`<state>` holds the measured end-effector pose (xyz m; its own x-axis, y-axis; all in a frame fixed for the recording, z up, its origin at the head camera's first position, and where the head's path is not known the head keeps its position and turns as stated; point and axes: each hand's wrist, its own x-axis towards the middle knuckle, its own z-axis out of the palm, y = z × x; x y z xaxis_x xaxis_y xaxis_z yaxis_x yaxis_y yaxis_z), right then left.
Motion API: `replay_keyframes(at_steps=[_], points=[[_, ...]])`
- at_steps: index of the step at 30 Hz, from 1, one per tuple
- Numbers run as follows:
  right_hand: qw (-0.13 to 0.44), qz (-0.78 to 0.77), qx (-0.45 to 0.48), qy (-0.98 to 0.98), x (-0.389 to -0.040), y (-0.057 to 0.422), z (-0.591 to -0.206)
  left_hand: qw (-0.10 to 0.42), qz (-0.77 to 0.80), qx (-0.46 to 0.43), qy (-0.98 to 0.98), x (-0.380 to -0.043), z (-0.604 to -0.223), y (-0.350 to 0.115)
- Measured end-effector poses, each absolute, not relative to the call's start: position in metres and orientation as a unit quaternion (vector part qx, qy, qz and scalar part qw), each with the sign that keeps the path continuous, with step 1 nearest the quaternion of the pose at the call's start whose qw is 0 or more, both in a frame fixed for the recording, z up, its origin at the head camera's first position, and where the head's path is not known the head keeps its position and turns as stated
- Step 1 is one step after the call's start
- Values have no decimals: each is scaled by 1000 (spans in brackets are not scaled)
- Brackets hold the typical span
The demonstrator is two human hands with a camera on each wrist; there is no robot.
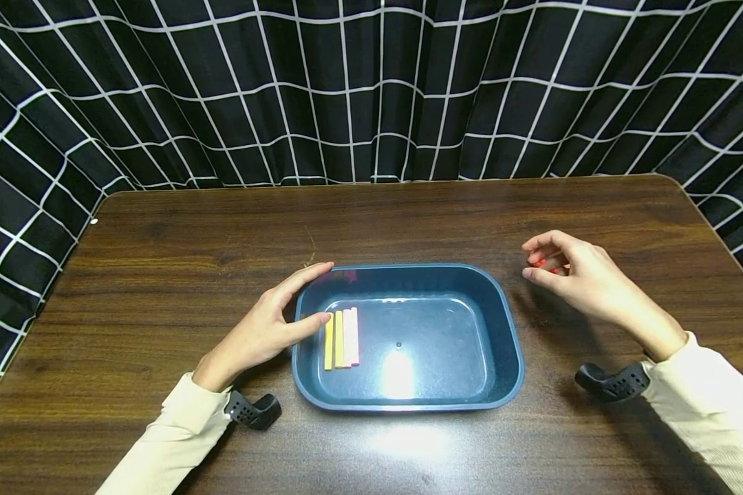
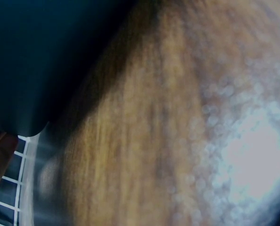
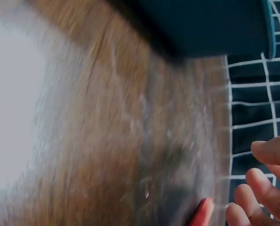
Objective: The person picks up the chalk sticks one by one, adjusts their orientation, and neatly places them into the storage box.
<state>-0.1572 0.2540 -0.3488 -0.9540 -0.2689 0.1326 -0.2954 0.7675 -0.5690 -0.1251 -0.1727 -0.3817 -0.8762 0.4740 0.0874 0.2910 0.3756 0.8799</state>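
A blue plastic basin [image 1: 398, 405] stands on the table. Several thin chalk-like sticks [image 1: 339, 344], yellow and pale pink, lie side by side at its left end. My left hand [image 1: 263, 323] holds the basin's left back corner, thumb over the rim and fingers outside; one finger [image 2: 1, 153] shows by the basin's lower corner in the left wrist view. Right of the basin, my right hand [image 1: 578, 278] hovers with thumb and index finger apart. A red stick [image 3: 202, 213] shows just below its fingertips, apart from them in the right wrist view; the hand partly hides it.
The brown wooden table [image 1: 192, 240] runs back to a black curtain [image 1: 371, 89] with a white grid. A dark strap [image 1: 254, 410] hangs at the left wrist and another strap [image 1: 609, 383] at the right. Light glares off the table front.
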Motion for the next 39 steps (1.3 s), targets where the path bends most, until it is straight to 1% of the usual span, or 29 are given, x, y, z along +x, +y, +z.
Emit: replay_keyframes(at_steps=[6, 19, 24, 31, 36, 39], points=[[26, 270, 163, -949, -161, 262, -356, 86, 507, 234, 825, -126, -382, -173], [-1, 230, 170, -958, -168, 278, -367, 81, 497, 233, 832, -125, -383, -174], [-14, 215, 166, -962, -170, 279, -368, 79, 502, 236, 828, -125, -384, -174], [-23, 195, 168, -966, -170, 278, -367, 92, 516, 232, 819, -125, -383, -174], [-34, 182, 164, -969, -170, 277, -366, 88, 507, 234, 825, -125, -383, -174], [-32, 170, 157, -972, -170, 276, -364, 89, 505, 234, 826, -126, -383, -174]])
